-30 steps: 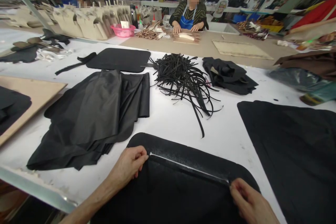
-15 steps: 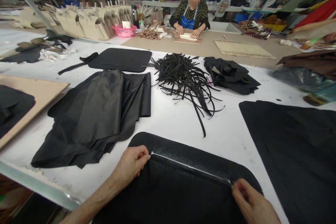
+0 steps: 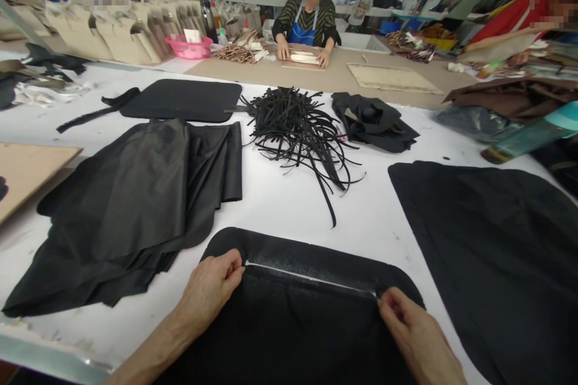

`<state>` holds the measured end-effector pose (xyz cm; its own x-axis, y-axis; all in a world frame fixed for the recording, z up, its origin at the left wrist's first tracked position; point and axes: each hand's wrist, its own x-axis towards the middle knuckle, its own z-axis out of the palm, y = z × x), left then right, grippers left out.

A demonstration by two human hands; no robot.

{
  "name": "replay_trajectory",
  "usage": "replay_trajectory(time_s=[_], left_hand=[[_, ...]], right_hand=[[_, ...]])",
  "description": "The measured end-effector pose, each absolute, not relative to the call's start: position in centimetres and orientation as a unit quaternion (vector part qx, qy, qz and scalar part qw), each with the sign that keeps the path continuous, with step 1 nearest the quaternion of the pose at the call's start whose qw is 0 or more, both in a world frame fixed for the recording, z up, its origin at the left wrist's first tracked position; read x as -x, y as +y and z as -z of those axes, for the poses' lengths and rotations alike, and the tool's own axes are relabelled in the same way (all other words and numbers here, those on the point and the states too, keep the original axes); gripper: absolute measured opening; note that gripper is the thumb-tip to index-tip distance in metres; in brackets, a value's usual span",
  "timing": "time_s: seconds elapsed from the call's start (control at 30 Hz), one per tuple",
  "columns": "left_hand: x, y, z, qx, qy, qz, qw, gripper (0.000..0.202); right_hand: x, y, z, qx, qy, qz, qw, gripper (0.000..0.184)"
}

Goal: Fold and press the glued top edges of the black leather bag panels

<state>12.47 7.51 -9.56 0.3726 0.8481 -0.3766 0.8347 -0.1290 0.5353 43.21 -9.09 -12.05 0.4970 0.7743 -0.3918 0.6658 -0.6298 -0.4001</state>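
A black rounded panel [image 3: 316,258] lies flat on the white table [image 3: 280,198] right in front of me. Over it lies a black fabric sheet [image 3: 298,331] whose top edge runs straight across the panel. My left hand [image 3: 212,292] pinches the left end of that edge with closed fingers. My right hand [image 3: 418,340] pinches its right end, fingers also closed. A thin pale line shows along the edge between the two hands.
A pile of folded black fabric [image 3: 135,204] lies to the left, a heap of black strips [image 3: 298,129] beyond, a large black piece [image 3: 487,252] to the right. A second black panel [image 3: 180,99] lies farther back. A person in a blue apron [image 3: 307,24] works at the far table.
The view has shifted slightly to the right and down. Both hands stay pinched on the fabric edge; my right hand has come a little closer to the left.
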Motion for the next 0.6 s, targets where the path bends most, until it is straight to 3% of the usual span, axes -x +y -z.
replay_trajectory(time_s=[0.17, 0.27, 0.4, 0.6], left_hand=[[-12.1, 6.7, 10.8, -0.848, 0.501, -0.028, 0.173, 0.018], [-11.3, 6.7, 12.9, -0.923, 0.346, -0.158, 0.053, 0.027], [-9.6, 6.8, 15.6, -0.960, 0.200, -0.188, -0.060, 0.038], [-8.2, 4.6, 16.9, -0.958, 0.260, -0.116, -0.043, 0.049]], right_hand=[[-42.1, -8.6, 10.6, 0.878, -0.398, -0.242, 0.112, 0.019], [-41.7, -8.3, 9.8, 0.884, -0.382, -0.244, 0.115, 0.017], [-41.8, -8.1, 9.2, 0.884, -0.369, -0.253, 0.134, 0.017], [-41.7, -8.1, 8.6, 0.877, -0.374, -0.262, 0.149, 0.019]])
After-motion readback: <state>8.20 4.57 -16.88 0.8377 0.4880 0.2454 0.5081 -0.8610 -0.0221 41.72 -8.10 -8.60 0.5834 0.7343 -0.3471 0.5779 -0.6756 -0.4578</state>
